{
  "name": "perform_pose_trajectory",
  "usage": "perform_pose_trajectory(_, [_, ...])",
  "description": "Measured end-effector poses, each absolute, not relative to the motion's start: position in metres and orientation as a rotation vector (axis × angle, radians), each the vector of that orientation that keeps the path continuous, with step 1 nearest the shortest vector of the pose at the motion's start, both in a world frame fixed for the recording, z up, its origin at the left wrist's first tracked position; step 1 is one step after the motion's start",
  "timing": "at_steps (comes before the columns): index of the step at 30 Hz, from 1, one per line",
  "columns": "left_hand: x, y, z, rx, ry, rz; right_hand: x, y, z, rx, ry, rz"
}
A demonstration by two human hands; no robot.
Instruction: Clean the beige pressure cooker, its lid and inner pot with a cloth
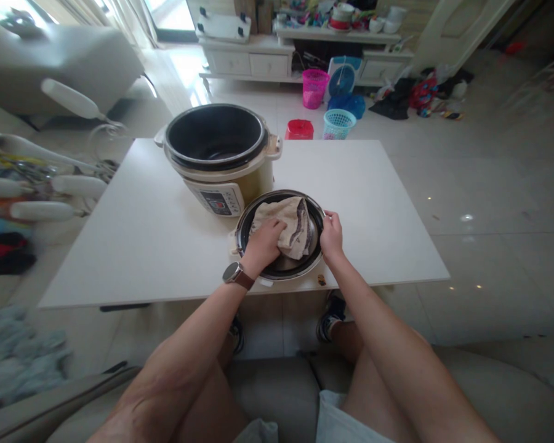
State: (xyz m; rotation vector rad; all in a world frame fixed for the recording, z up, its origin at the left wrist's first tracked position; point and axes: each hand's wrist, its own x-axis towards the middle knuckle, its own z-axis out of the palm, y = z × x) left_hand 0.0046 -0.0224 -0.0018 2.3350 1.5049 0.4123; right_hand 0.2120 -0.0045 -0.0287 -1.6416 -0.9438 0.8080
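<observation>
Across the room's white counter (373,203), the largest thing near the person, a pressure cooker (253,178) stood open on the left, its dark pot facing up. Just in front of it, at the counter's near edge, lay a round lid (289,264), apparently inside up. A folded beige cloth (277,212) rested within its dark ring. The left hand (261,246) had its fingers (277,227) closed on the cloth; the right hand (332,237) had its own clamped on the lid's right rim. To my eye, a hard push with a loose right grip could have slid or tipped the lid off that edge, and the cloth could have snagged the ring. A small brown bit (321,280) sat beside the lid.
</observation>
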Motion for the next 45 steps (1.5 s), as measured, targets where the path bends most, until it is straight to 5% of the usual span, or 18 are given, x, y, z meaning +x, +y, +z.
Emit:
perform_pose_trajectory(33, [0.020,-0.039,0.019,2.420,1.647,0.224,0.212,-0.004,-0.030,-1.617,-0.930,0.816])
perform_pose_trajectory(45, [-0.005,-0.031,0.037,1.948,2.075,0.814,0.210,-0.005,-0.028,-1.639,-0.922,0.824])
